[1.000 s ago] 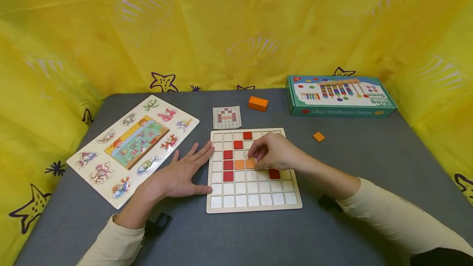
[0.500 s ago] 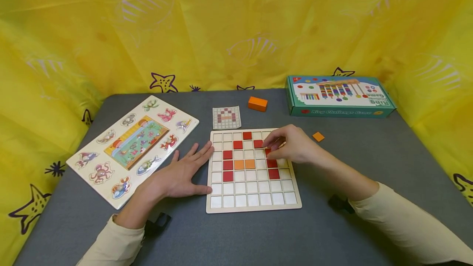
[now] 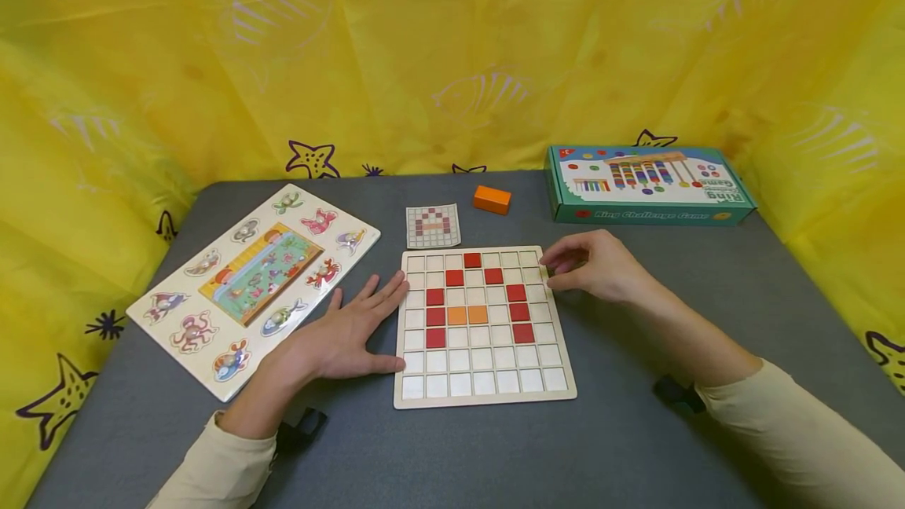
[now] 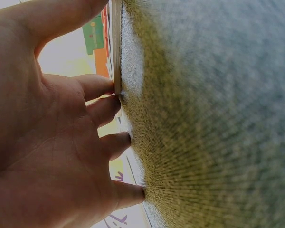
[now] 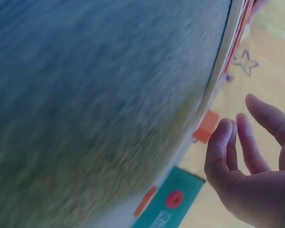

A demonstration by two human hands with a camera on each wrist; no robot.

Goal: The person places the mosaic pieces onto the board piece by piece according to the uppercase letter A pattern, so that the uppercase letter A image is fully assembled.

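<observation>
A pale wooden grid board (image 3: 484, 403) lies flat on the dark table, with several red tiles (image 3: 522, 333) and two orange tiles (image 3: 478, 314) set in its squares. My left hand (image 3: 346, 334) is spread out flat, fingertips and thumb touching the board's left edge. Off the board's upper right edge hovers my right hand (image 3: 601, 265), thumb and fingers apart with nothing between them. Hidden behind that hand in the head view, a loose orange tile (image 5: 145, 201) shows in the right wrist view. A small pattern card (image 3: 433, 226) lies just beyond the board.
An orange block (image 3: 492, 199) sits behind the board. At the back right stands a green Ring Challenge Game box (image 3: 650, 185). A picture puzzle board (image 3: 258, 289) with sea animals lies at the left. Yellow cloth (image 3: 396, 61) hangs around the table.
My right hand has moved away from the board's middle, rightward and back, and now covers the loose orange tile. The red tiles on the right side are uncovered. My left hand stays put.
</observation>
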